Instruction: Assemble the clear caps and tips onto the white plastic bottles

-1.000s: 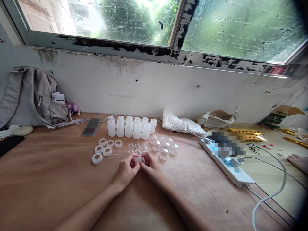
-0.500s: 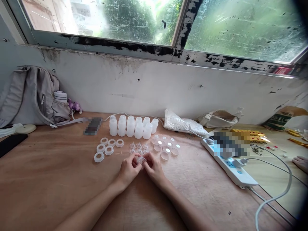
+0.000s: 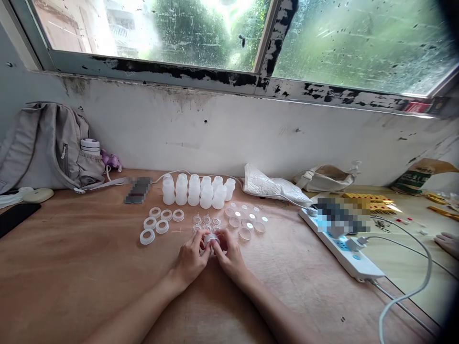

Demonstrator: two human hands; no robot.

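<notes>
My left hand (image 3: 192, 255) and my right hand (image 3: 229, 253) meet near the middle of the table, their fingers closed around one small clear round part (image 3: 211, 238). Just beyond them lie several clear pieces with thin tips (image 3: 206, 220), partly hidden by my fingers. White rings (image 3: 147, 236) lie flat to the left. Thin clear discs (image 3: 245, 233), some with white centres, are spread to the right. Behind stand frosted white bottles (image 3: 194, 191) in a cluster.
A power strip (image 3: 340, 246) with plugs and looping cables lies at right. At the back are a grey backpack (image 3: 43, 148), a white padded bag (image 3: 274, 186) and a beige pouch (image 3: 326, 178). Another person's hand (image 3: 448, 242) shows at the right edge, near yellow parts (image 3: 369, 203).
The clear part between my fingers has tilted slightly, and my fingers have shifted around it. Both hands stay in nearly the same place. The view has moved slightly.
</notes>
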